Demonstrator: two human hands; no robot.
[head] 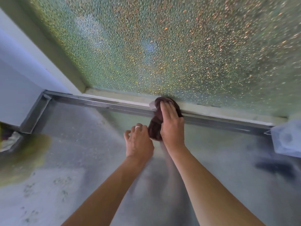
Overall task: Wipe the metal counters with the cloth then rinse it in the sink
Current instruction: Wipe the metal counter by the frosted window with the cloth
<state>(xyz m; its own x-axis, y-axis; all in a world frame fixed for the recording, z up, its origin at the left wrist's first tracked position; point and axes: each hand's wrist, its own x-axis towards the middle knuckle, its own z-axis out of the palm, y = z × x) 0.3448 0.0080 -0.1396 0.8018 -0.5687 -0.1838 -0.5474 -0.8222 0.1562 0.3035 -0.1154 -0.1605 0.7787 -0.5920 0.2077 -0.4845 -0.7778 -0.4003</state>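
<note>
At the far left, the metal counter (73, 144) is meeting a raised back rim (104, 104) under the frosted window (162, 46). The left hand (138, 141) is resting on the counter with loosely curled fingers, touching the cloth's near end; whether it is pinching it, I cannot tell. The right hand (171, 123) is pressing flat on the dark cloth (158, 121), pinning it over the rim. Steady pressure along that rim should probably lift grime from the corner.

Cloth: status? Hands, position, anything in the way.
Right hand pressing cloth onto counter's raised back edge, below textured glass. Left hand beside cloth's lower end, fingers loose. Path along edge unobstructed.
</note>
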